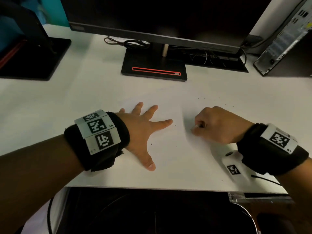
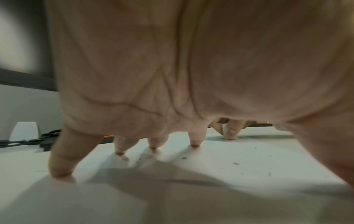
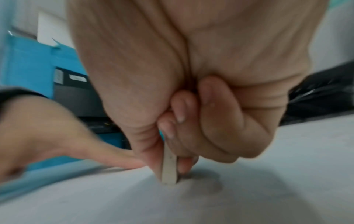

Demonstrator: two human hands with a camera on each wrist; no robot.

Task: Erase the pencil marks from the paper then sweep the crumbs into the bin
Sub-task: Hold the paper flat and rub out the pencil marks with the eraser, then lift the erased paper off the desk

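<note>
A white sheet of paper (image 1: 168, 149) lies on the white desk (image 1: 50, 102). My left hand (image 1: 143, 132) is spread flat on it, fingertips (image 2: 153, 147) pressing down. To its right, my right hand (image 1: 212, 125) is curled and pinches a small white eraser (image 3: 169, 168) between thumb and fingers, its tip on the paper beside a grey pencil smudge (image 3: 212, 181). Dark eraser crumbs (image 2: 236, 163) are scattered over the sheet and on the desk behind the right hand (image 1: 204, 98). Below the desk's front edge, a dark bin with a metal rim (image 1: 251, 217) shows.
A monitor on a black stand (image 1: 154, 68) rises behind the paper, with cables (image 1: 133, 43) beside it. Another black base (image 1: 33, 59) is at far left and a computer tower (image 1: 287, 39) at far right. A white tagged device (image 1: 231, 166) lies under my right wrist.
</note>
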